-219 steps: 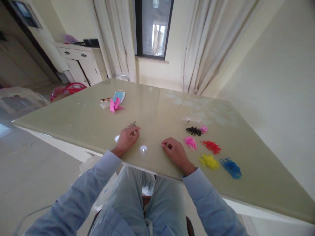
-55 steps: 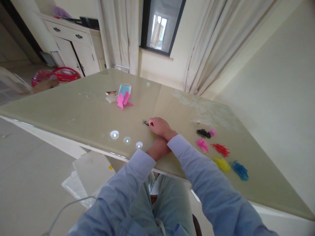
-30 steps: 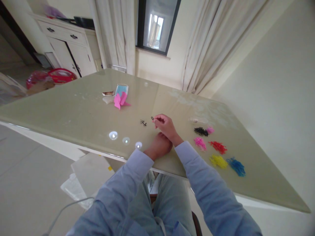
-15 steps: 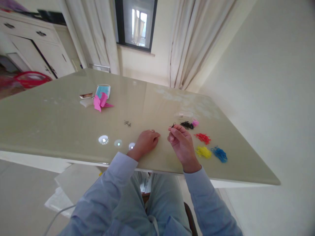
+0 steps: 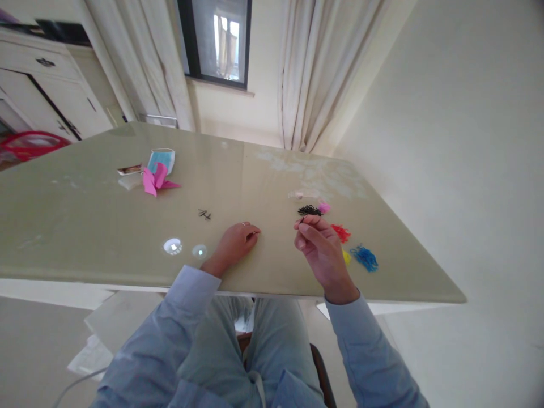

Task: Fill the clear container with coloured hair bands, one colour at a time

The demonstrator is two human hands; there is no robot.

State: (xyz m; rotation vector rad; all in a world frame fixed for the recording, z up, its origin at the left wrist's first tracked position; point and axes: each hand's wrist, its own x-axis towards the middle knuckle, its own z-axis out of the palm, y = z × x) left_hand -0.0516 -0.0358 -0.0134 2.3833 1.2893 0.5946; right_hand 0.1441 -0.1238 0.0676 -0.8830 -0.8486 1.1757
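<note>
My right hand [image 5: 321, 246] is raised over the table, thumb and forefinger pinched on a thin black rubber band, of which only a bit shows at the fingertips. Just behind these fingers lies a pile of black rubber bands [image 5: 309, 210]. My left hand [image 5: 233, 243] rests on the tabletop with fingers curled and the thumb against the forefinger; whatever may be between them is too small to make out. Beyond it to the left is a little cluster of thin dark pieces [image 5: 204, 215]. Red bands [image 5: 340, 233], blue bands [image 5: 364, 258] and partly hidden yellow bands [image 5: 347, 258] lie beside my right hand.
A small pink bundle [image 5: 324, 207] and a clear plastic piece [image 5: 304, 195] lie behind the black pile. At the table's [image 5: 85, 238] far left are a pink folded paper shape [image 5: 157, 180], a blue face mask [image 5: 162, 161] and a small card [image 5: 130, 169].
The view has swung a little to the right. My right hand has shifted right relative to the piles, now covering much of the yellow bands. My left hand stays low on the table.
</note>
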